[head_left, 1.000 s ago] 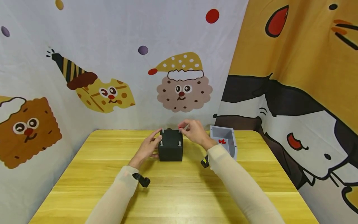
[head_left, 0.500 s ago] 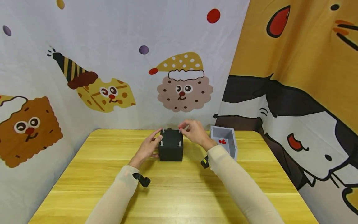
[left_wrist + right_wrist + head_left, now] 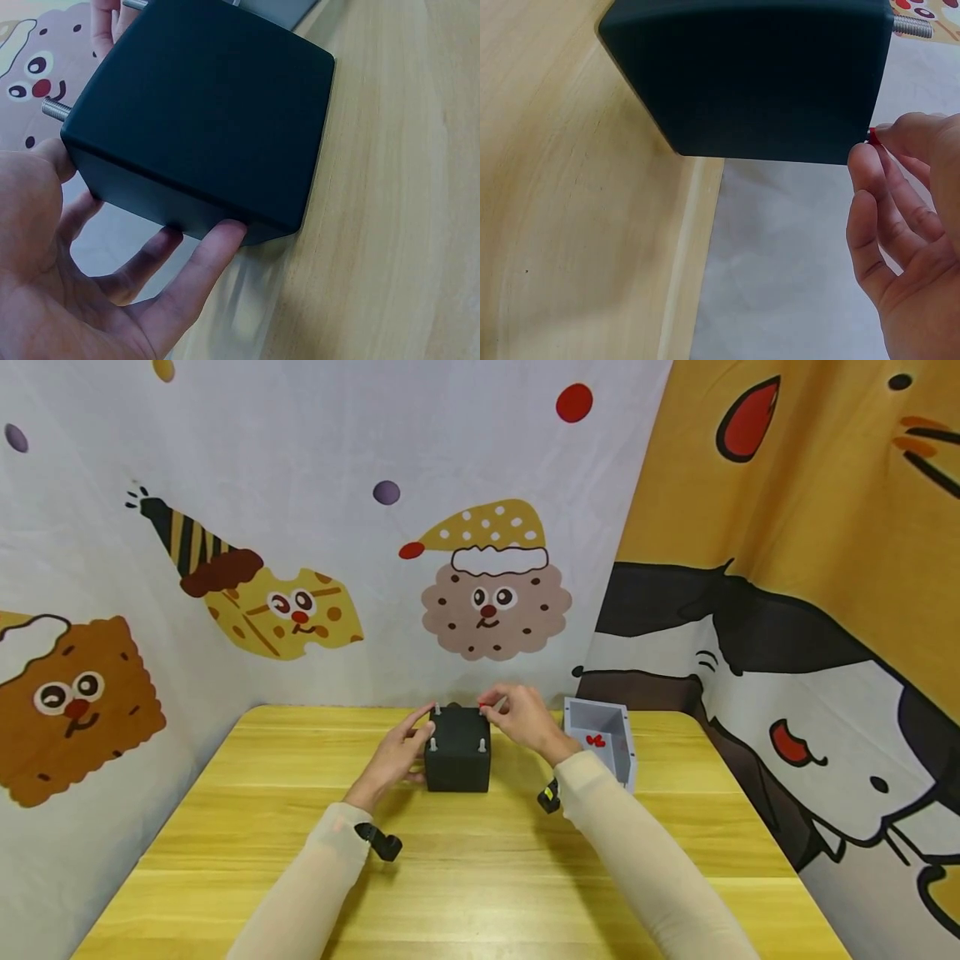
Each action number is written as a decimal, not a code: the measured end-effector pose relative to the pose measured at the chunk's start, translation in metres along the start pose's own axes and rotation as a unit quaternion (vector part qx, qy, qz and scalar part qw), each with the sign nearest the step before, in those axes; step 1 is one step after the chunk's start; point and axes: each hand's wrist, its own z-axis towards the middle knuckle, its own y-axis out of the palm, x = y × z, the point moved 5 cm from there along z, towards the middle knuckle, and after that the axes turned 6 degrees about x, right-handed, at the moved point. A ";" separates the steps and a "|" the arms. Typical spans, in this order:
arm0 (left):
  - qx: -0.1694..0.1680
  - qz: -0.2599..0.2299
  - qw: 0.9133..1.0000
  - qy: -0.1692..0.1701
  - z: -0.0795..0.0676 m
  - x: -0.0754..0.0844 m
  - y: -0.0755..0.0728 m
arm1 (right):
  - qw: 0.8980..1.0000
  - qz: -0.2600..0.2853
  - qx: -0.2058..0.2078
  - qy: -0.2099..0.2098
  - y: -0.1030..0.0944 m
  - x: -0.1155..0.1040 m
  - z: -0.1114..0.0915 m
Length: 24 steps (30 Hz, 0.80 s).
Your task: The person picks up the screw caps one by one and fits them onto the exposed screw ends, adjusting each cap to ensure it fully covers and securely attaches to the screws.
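A black box (image 3: 459, 770) stands on the table with threaded metal bolts (image 3: 482, 745) sticking up from its top corners. My left hand (image 3: 393, 757) holds the box's left side, its fingertips (image 3: 229, 229) spread along that face and its thumb at the top edge. With thumb and index finger my right hand (image 3: 525, 718) pinches a small red nut (image 3: 873, 136) at the far right bolt. Fingers mostly cover the nut, so its shape is hard to make out. Another bolt (image 3: 912, 27) shows bare threads in the right wrist view.
To the right of the box is a grey open bin (image 3: 628, 752) with several small red pieces (image 3: 596, 740) inside. The wooden table (image 3: 465, 877) ends at a curtain (image 3: 360, 685) behind the box.
Both hands keep their places at the box. The right hand's fingers shift very slightly at the far right bolt; the head view drifts a little.
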 end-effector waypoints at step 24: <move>0.009 0.005 1.000 0.005 -0.001 0.000 0.000 | 1.000 0.016 0.006 0.010 0.000 0.000 -0.002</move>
